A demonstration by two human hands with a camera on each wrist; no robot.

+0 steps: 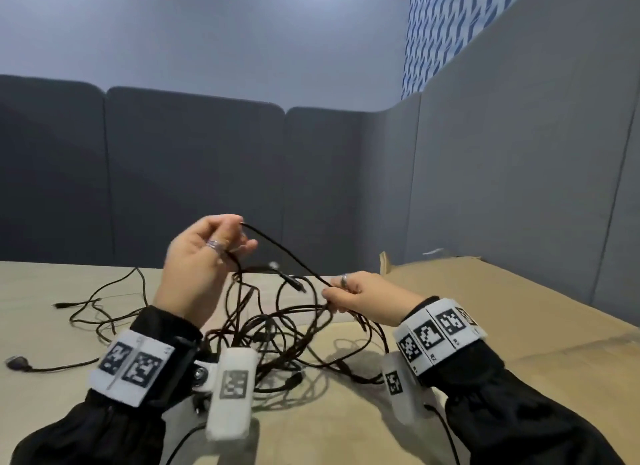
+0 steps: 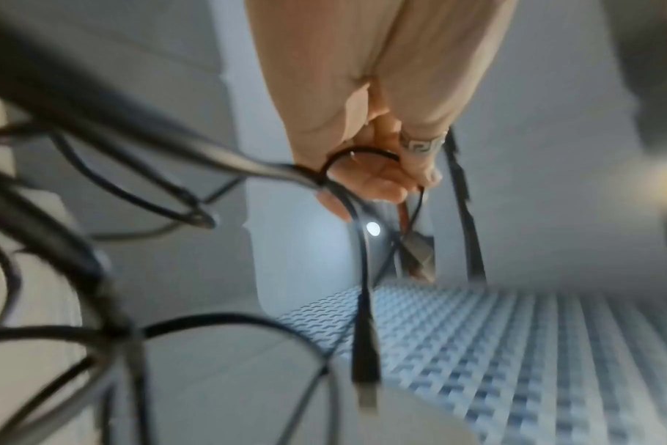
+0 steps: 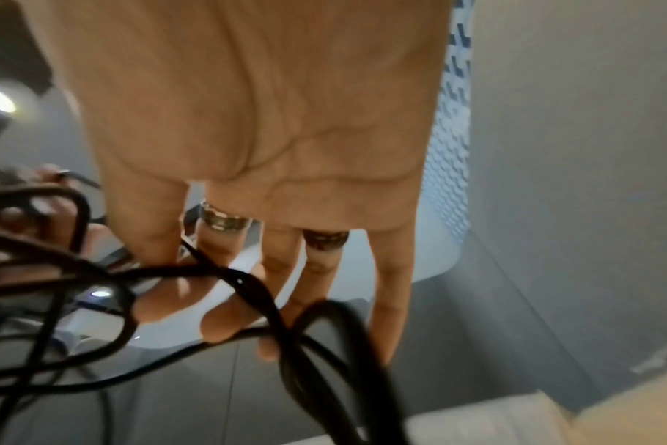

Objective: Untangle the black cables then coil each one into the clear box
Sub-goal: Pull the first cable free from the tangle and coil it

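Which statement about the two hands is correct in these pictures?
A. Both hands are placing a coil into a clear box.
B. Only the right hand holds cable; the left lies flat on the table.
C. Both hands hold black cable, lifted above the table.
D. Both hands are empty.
C: the left hand and the right hand each pinch a strand of the black cables, raised over the table.

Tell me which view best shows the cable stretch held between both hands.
Head view: the cable stretch runs whole from the left hand down to the right hand, above the tangle. The left wrist view shows only blurred loops by the fingers; the right wrist view shows blurred strands crossing its fingers.
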